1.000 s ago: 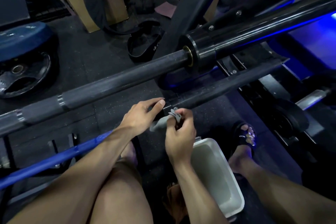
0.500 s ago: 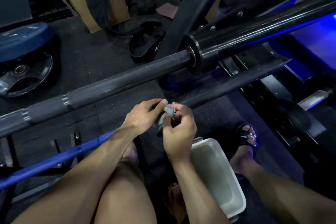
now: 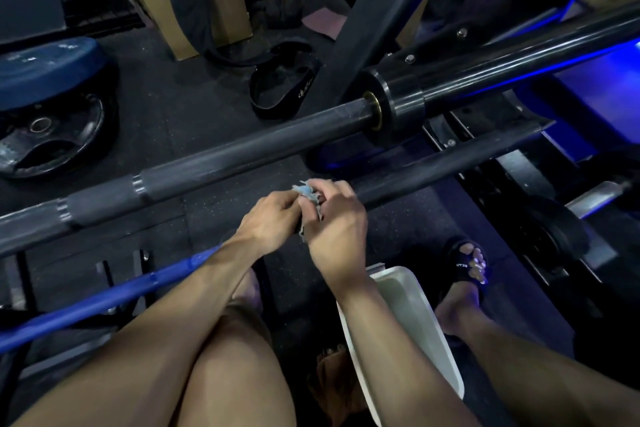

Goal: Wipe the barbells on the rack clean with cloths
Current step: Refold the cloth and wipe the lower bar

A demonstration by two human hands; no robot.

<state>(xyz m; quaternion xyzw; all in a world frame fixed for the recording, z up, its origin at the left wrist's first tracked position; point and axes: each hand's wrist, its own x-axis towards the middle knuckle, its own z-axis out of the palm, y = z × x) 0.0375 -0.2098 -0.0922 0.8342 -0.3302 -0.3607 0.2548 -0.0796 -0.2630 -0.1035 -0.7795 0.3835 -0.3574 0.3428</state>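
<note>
A weight plate (image 3: 52,146) lies on the floor (image 3: 166,104) at far left. The barbell (image 3: 221,159) spans the frame diagonally, its sleeve (image 3: 519,76) at right. Below it, the left hand (image 3: 268,222) and right hand (image 3: 341,218) meet, both pinching the cloth (image 3: 306,192) between them. A white tub (image 3: 429,329) sits beneath the right forearm.

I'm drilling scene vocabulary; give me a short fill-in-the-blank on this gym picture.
Both hands hold a small ___ between them.
The white tub sits on the floor under the ___ forearm.
The bar nearest above the left hand and right hand is dark ___.
Missing: cloth; right; grey
</note>
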